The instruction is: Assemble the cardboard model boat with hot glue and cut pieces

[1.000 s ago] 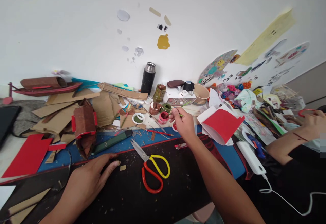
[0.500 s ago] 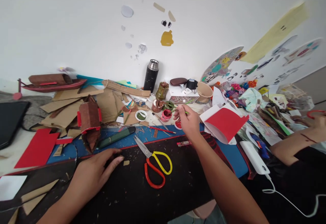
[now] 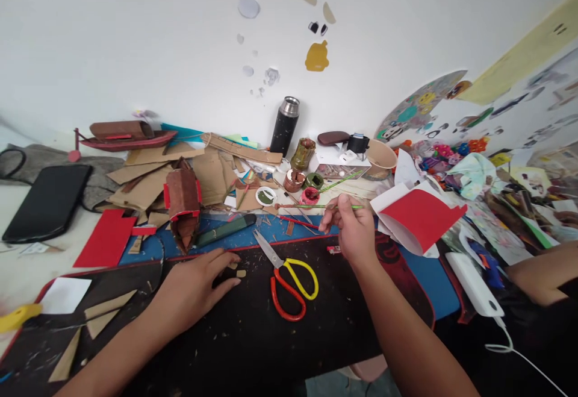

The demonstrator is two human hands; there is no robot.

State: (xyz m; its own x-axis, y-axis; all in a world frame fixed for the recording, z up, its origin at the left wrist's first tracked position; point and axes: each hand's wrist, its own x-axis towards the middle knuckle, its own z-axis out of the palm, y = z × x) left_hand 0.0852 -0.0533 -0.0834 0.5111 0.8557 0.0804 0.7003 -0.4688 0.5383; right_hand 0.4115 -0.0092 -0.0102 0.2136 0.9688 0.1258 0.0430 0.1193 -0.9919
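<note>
The right hand (image 3: 350,228) grips a paintbrush (image 3: 300,206) near the pink paint jar (image 3: 310,197); the left hand (image 3: 194,288), grip parted, rests on the bench (image 3: 217,349), scissors (image 3: 289,285) lying between, red paper (image 3: 418,219) beside the right.

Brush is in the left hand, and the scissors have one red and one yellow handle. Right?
Wrong hand: the head view shows the brush in the right hand. The scissors are as you say.

White wall (image 3: 180,41) with scattered cutouts (image 3: 316,57)
</note>
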